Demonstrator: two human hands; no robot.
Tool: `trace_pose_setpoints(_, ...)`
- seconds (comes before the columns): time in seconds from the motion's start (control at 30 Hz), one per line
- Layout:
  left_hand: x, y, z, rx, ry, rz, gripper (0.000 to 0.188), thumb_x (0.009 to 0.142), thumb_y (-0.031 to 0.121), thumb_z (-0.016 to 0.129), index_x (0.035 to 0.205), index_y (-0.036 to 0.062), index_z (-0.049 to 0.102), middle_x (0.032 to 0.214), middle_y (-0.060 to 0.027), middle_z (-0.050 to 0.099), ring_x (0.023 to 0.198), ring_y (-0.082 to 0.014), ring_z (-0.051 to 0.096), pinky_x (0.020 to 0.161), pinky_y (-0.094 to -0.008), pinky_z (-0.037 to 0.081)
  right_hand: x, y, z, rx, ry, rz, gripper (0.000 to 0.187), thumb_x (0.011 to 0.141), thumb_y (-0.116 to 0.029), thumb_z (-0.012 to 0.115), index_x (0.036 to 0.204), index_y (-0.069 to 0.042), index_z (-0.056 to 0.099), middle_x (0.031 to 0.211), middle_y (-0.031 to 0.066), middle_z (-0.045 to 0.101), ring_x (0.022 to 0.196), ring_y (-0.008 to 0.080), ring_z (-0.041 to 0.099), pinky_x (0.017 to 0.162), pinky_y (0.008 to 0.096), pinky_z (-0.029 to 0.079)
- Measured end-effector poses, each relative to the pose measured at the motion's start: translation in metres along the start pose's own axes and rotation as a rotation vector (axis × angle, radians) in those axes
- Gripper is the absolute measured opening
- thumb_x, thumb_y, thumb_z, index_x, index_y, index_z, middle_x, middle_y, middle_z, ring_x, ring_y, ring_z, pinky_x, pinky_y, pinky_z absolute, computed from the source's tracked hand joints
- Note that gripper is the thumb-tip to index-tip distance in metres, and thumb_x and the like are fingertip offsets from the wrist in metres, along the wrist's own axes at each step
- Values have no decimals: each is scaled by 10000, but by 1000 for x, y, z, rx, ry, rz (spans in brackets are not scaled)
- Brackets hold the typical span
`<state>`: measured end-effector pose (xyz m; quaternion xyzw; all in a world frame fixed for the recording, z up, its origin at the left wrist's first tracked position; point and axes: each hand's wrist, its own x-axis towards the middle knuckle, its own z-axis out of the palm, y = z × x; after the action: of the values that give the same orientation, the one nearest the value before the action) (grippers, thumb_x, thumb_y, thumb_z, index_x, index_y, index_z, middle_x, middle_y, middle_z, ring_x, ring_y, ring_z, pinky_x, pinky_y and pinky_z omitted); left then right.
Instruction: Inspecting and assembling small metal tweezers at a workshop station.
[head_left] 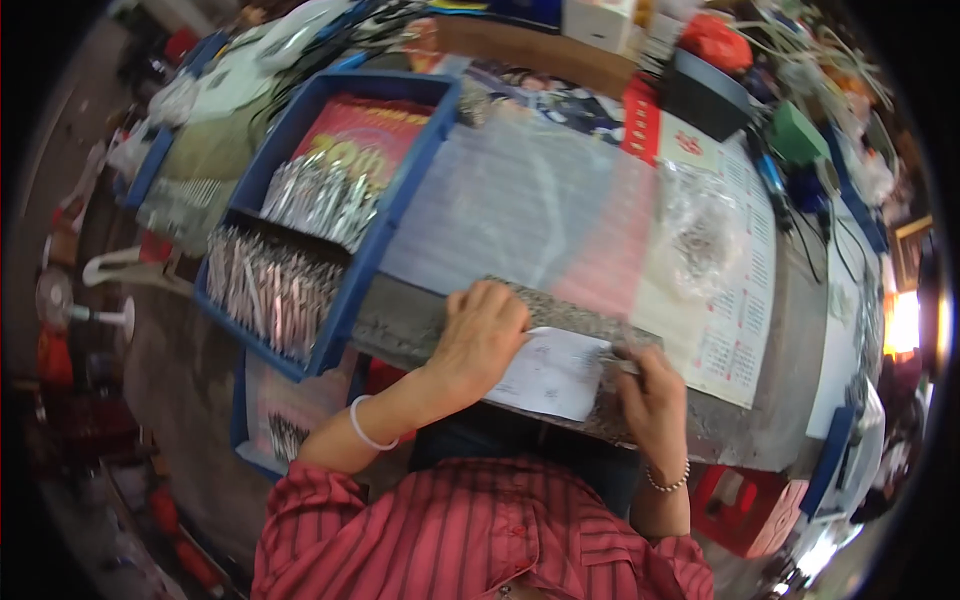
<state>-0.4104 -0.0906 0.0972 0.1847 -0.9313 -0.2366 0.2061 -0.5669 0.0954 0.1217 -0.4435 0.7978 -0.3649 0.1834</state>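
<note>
Bears, as a grey table (395, 315), a blue tray (385, 220) at left, a translucent sheet (500, 200) across the middle, a printed sheet (750, 250) at right. Also carries cardboard (530, 55) toward the back, white paper (550, 372) by the near edge.

The head view looks down from above the person's chest and faces forward across the grey, speckled work surface (740, 437), with the red shirt with dark vertical stripes (470, 530) nearest, along the lower edge. The bare left hand (478, 338) and bare right hand (655, 395) sit just below the middle, at close range, while the wide fisheye lens takes in the surroundings, bends straight edges and darkens to black at the rim.
</note>
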Motion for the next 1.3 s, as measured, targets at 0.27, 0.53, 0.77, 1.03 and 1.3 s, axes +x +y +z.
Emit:
trace_pose_setpoints(0.27,-79,10,-49,-381,15,63,373,801,46,609,1155,23,491,869,-125,567,818,-310,576,759,-416,446,-39,26,-1,546,313,357,183,948,-147,506,1073,-45,592,612,-11,521,413,42,409,375,176,280)
trace_pose_setpoints(0.53,-254,-38,-162,120,-9,-487,146,792,21,587,936,41,586,855,-119,577,799,-305,595,675,-381,480,-33,36,9,678,201,306,222,963,-212,528,1124,-76,598,797,-16,615,499,10,442,398,153,279)
trace_pose_setpoints(0.77,-317,-143,-159,347,53,-387,179,770,-2,605,940,57,616,833,-94,633,829,-275,609,795,-378,430,-26,12,31,705,232,337,204,975,-214,512,1084,-55,579,628,-11,489,428,35,338,393,165,225)
trace_pose_setpoints(1.03,-344,-172,-124,57,-371,-416,238,776,56,589,1005,99,637,865,-83,640,841,-286,610,785,-390,447,-26,14,32,599,302,362,201,954,-185,549,1097,-57,608,781,-31,563,440,15,361,383,169,234)
trace_pose_setpoints(1.3,-347,-179,-104,-62,-526,-543,318,780,81,581,1089,100,651,1016,-137,659,972,-328,608,798,-430,473,-23,25,27,625,141,338,180,963,-165,531,1095,-55,583,833,0,570,425,13,369,358,147,247)
